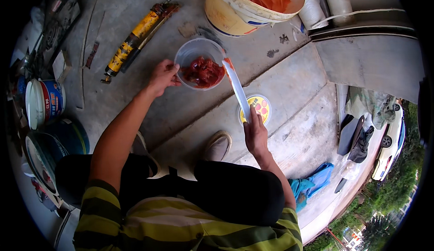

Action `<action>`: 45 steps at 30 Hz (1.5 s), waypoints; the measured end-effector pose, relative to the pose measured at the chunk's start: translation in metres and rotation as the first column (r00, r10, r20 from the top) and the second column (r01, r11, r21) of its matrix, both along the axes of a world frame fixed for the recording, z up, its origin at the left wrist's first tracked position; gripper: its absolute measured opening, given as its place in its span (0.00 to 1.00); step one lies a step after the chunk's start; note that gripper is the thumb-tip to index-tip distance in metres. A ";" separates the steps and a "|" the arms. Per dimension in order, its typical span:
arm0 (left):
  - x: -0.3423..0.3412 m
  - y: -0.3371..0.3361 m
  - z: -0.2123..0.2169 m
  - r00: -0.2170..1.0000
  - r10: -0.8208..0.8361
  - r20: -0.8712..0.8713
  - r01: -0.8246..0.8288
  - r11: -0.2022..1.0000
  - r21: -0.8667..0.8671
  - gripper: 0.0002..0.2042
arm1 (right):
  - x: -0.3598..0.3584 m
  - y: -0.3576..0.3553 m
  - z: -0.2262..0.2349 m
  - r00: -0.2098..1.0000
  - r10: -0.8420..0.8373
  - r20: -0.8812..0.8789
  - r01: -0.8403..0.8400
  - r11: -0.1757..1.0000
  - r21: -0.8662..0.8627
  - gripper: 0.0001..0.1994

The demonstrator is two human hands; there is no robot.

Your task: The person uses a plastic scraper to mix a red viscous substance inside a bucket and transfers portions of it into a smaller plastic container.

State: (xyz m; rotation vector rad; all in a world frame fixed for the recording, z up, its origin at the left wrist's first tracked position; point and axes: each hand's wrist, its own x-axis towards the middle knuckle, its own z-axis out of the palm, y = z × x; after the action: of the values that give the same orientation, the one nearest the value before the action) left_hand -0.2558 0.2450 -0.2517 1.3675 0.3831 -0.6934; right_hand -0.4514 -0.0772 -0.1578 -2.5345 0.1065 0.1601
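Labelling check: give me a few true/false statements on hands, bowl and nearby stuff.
1. The left hand grips the clear bowl rim. True.
2. The right hand holds a white scraper. True.
3. The bowl is empty. False: it holds red grease.
4. The grease gun lies right of the bowl. False: it lies to its left.
5. The bucket stands beyond the bowl. True.

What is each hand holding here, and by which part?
The left hand grips the clear plastic bowl of red grease by its near-left rim. The right hand holds the white flat stick by its lower end, its smeared tip at the bowl.
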 end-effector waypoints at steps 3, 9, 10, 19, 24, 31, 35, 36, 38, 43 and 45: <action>0.004 -0.001 0.001 1.000 -0.010 0.014 0.009 1.000 0.029 0.11 | 0.023 0.003 -0.024 0.984 0.116 0.137 -0.096 0.984 -0.148 0.33; 0.002 -0.006 0.003 0.999 -0.038 -0.002 0.039 0.998 0.045 0.12 | 0.034 -0.002 -0.057 0.975 0.179 0.131 -0.133 0.945 -0.300 0.31; 0.003 -0.005 0.001 0.999 -0.034 -0.009 0.034 0.998 0.043 0.12 | 0.029 -0.006 -0.057 0.979 0.176 0.105 -0.142 0.951 -0.274 0.31; 0.014 -0.001 0.012 0.999 -0.047 0.018 0.046 0.998 0.043 0.12 | -0.039 -0.074 0.002 0.987 0.156 -0.050 -0.162 0.975 -0.149 0.30; 0.041 0.000 0.009 0.977 -0.186 0.105 0.167 0.971 0.170 0.09 | -0.039 -0.075 0.018 0.992 -0.052 0.119 0.051 0.999 0.011 0.29; 0.115 0.035 0.067 0.765 -0.629 0.138 0.238 0.475 0.847 0.19 | 0.041 -0.058 0.037 0.882 -0.468 0.061 0.335 0.712 0.617 0.22; 0.080 -0.035 0.215 0.189 -0.840 0.508 -0.338 0.430 0.837 0.11 | 0.077 -0.050 0.050 0.810 -0.579 0.086 0.293 0.529 0.796 0.20; 0.072 -0.048 0.233 0.099 -0.848 0.520 -0.324 0.467 0.823 0.11 | 0.080 -0.050 0.044 0.807 -0.582 0.096 0.282 0.524 0.803 0.19; 0.061 -0.062 0.251 0.020 -0.857 0.515 -0.317 0.483 0.816 0.11 | 0.088 -0.040 0.037 0.813 -0.574 0.099 0.260 0.510 0.820 0.18; 0.045 -0.077 0.255 -0.289 -0.671 0.683 -0.307 0.740 0.598 0.13 | 0.097 0.000 0.035 0.719 -0.695 0.016 0.274 0.305 0.912 0.14; 0.036 -0.083 0.265 -0.302 -0.650 0.698 -0.299 0.759 0.578 0.14 | 0.092 -0.001 0.024 0.733 -0.681 0.009 0.253 0.284 0.925 0.17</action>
State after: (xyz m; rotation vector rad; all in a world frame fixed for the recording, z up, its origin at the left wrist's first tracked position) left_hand -0.2203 0.1619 0.0131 2.1723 -1.3015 0.6972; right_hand -0.3597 -0.0784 -0.1341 -1.2804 0.4946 -0.4787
